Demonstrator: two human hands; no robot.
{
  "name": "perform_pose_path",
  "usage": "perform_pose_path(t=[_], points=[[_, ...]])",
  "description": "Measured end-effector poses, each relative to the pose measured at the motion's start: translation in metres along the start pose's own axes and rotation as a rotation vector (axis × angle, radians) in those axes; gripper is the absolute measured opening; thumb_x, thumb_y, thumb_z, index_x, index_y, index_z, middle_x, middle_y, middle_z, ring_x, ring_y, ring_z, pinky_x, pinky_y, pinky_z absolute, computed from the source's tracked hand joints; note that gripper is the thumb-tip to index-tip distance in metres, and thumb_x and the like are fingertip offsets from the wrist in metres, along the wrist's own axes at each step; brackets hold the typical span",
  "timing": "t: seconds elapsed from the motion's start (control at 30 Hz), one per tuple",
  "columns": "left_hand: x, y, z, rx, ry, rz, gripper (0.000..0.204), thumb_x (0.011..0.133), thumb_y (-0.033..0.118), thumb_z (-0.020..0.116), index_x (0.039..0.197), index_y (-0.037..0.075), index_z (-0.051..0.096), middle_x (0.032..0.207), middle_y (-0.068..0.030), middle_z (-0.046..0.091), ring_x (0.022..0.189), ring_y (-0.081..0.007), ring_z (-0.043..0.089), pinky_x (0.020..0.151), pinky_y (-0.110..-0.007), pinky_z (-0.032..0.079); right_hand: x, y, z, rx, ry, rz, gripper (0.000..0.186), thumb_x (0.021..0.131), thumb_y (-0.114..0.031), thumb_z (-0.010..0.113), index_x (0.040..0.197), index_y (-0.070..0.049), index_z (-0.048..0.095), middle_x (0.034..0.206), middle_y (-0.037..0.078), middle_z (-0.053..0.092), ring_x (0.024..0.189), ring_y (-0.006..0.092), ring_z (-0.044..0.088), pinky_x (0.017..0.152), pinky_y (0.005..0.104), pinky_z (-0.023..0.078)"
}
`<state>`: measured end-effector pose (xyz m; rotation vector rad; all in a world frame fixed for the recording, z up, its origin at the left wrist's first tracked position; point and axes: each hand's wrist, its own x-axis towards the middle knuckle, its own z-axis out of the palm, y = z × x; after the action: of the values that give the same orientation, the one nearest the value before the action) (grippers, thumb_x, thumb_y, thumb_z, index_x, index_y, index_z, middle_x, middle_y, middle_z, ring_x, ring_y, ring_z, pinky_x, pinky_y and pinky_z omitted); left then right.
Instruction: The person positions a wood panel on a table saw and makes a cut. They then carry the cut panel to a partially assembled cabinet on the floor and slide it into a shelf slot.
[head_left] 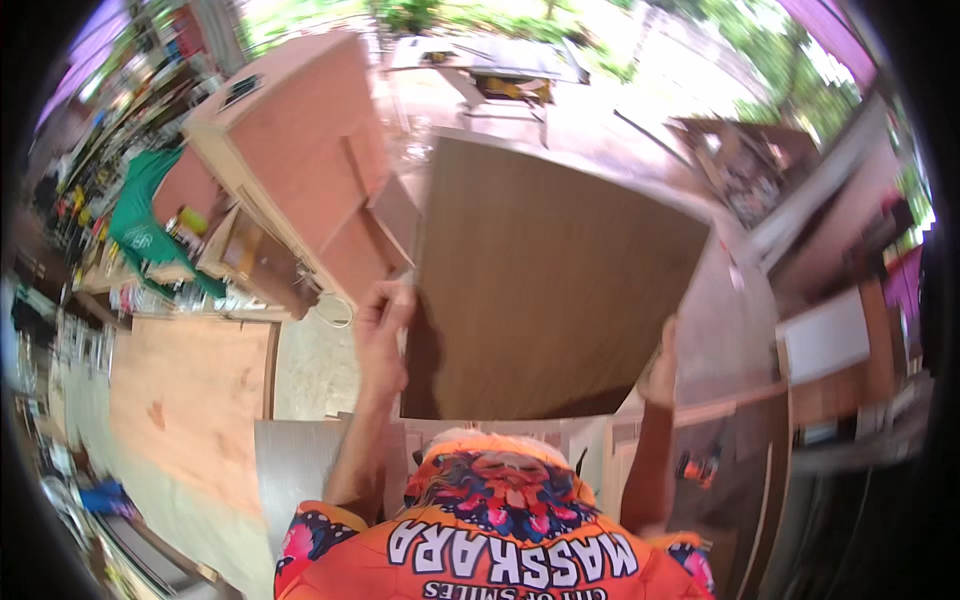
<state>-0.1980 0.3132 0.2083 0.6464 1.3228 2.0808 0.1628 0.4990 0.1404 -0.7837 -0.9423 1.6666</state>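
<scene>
A large brown wood-grain panel point(550, 290) stands tilted in front of me, wide at its far end. My left hand point(383, 335) grips its left edge, fingers closed around it. On the opposite edge, my right hand point(660, 365) holds the panel near its lower right corner; most of those fingers are hidden behind it. Close to my left hand is a pinkish plywood cabinet point(300, 150), with a small dark device point(241, 90) on its upper end.
A plywood sheet point(190, 400) lies at the left. Shelves with a green cloth point(145, 215) stand behind it. An orange tool point(698, 467) rests on a dark board at the right. Farther off are a table saw point(500, 75) and a bin of scraps point(745, 165).
</scene>
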Motion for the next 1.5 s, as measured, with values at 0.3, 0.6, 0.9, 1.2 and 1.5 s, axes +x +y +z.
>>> perform_pose_path(t=[0.3,0.6,0.9,1.2,1.5], points=[[0.012,0.066,0.078,0.338,-0.193,0.393,0.028,0.097,0.024,0.076,0.110,-0.001,0.072,0.090,-0.0030,0.072,0.080,-0.0087,0.065,0.069,-0.026,0.053,-0.015,0.105,0.020,0.197,0.152,-0.154,0.065,0.112,-0.054,0.032,0.161,-0.012,0.034,0.160,0.009,0.042,0.144,0.0284,0.043,0.122,0.0454,0.034],[0.027,0.051,0.085,0.272,-0.213,0.291,0.029,0.096,0.024,0.079,0.111,0.000,0.077,0.093,-0.0036,0.073,0.080,-0.0072,0.065,0.067,-0.023,0.051,-0.024,0.097,0.001,0.101,0.274,-0.083,0.084,0.104,-0.069,0.044,0.160,-0.007,0.036,0.158,0.011,0.045,0.143,0.0306,0.044,0.120,0.0464,0.035],[0.044,0.044,0.086,0.228,-0.251,0.208,0.026,0.097,0.019,0.078,0.113,-0.001,0.076,0.093,0.0009,0.073,0.085,-0.0046,0.061,0.078,-0.022,0.048,-0.020,0.105,-0.008,0.106,0.304,-0.099,0.084,0.103,-0.069,0.046,0.161,-0.010,0.036,0.159,0.011,0.044,0.144,0.0302,0.042,0.120,0.0457,0.034],[0.076,0.027,0.079,0.219,-0.229,0.155,0.032,0.095,0.024,0.080,0.115,0.000,0.074,0.093,0.0008,0.071,0.083,-0.0047,0.062,0.073,-0.022,0.049,-0.001,0.112,-0.002,0.180,0.281,-0.091,0.080,0.104,-0.067,0.047,0.158,-0.008,0.041,0.154,0.012,0.051,0.139,0.0307,0.049,0.116,0.0453,0.039],[0.158,-0.047,0.072,0.008,0.170,0.181,0.039,0.112,0.041,0.053,0.105,0.005,0.067,0.095,0.0020,0.062,0.087,-0.0082,0.053,0.077,-0.028,0.045,0.094,0.109,0.020,-0.037,0.429,-0.368,0.040,0.106,-0.046,0.058,0.102,-0.007,0.065,0.097,-0.005,0.060,0.092,0.0102,0.053,0.082,0.0310,0.046]])
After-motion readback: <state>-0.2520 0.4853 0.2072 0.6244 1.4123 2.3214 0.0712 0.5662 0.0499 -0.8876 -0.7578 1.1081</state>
